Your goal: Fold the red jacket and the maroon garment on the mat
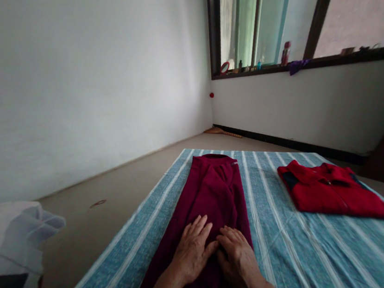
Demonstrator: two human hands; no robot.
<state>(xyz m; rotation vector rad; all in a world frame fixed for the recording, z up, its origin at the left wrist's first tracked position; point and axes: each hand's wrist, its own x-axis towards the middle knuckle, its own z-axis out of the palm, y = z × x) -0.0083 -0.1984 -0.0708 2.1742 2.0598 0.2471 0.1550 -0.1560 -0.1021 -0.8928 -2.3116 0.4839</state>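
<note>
Pressing flat on the maroon garment (211, 198), the left hand (193, 251) and the right hand (236, 257) lie side by side, fingers extended and open, gripping nothing. The garment lies folded into a long narrow strip on the striped sheet (305, 251), collar end away from the person, hands on its near half.

Risks, as judged from this position:
- Uneven palm pressure could drag the top layer sideways and open the lengthwise fold, since nothing pins the far end.
- Sliding the palms could bunch the fabric and set creases.
- The sheet could slip or ruck under the garment if pushed hard.
- The garment's left edge lies near the sheet's edge; a sideways shove could carry it onto the floor (116, 191).

Count:
- Hands: two, both on the garment.
- Maroon garment: one.
- Red shirt (333, 194): one, folded, right of the garment and well apart.
- Sheet: one.
- Cloth heap (2, 237): one, on the floor left of the garment; number of pieces cannot be told.
</note>
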